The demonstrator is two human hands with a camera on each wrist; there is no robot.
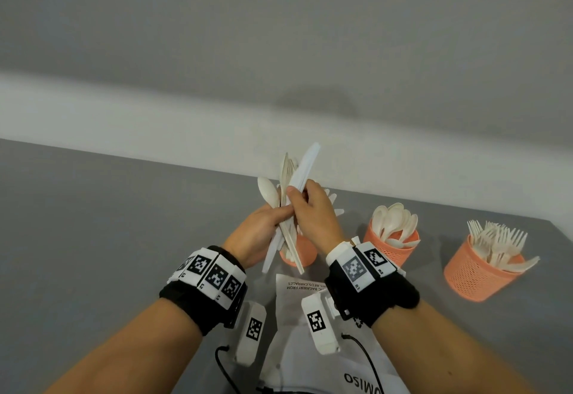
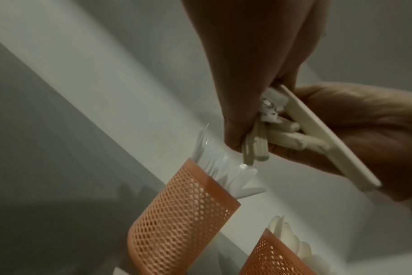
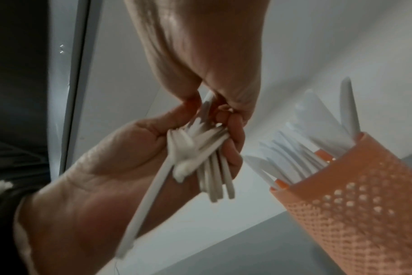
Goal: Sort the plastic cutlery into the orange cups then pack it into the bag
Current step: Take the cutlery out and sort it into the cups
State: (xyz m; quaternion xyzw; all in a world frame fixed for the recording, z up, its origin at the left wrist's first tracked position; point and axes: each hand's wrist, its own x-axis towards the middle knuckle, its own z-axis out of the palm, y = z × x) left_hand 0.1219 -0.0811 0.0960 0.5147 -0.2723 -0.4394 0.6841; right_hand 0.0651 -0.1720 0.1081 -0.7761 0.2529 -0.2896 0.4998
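My left hand [image 1: 270, 218] grips a mixed bundle of white plastic cutlery [image 1: 283, 195] above the table: a spoon, a fork and several knives. My right hand [image 1: 300, 196] pinches a white knife [image 1: 305, 164] that stands up out of that bundle. In the right wrist view the bundle's handles [image 3: 209, 167] fan out of the left palm. Directly below the hands stands an orange mesh cup [image 1: 302, 254] holding knives [image 2: 214, 163]. A second orange cup [image 1: 392, 246] is full of spoons and a third [image 1: 479, 275] is full of forks. The white printed bag [image 1: 293, 310] lies flat under my wrists.
The grey table [image 1: 108, 223] stretches out to the left. Its far edge meets a pale wall [image 1: 186, 120] just behind the cups. Cables from the wrist cameras [image 1: 369, 359] trail over the bag near the front edge.
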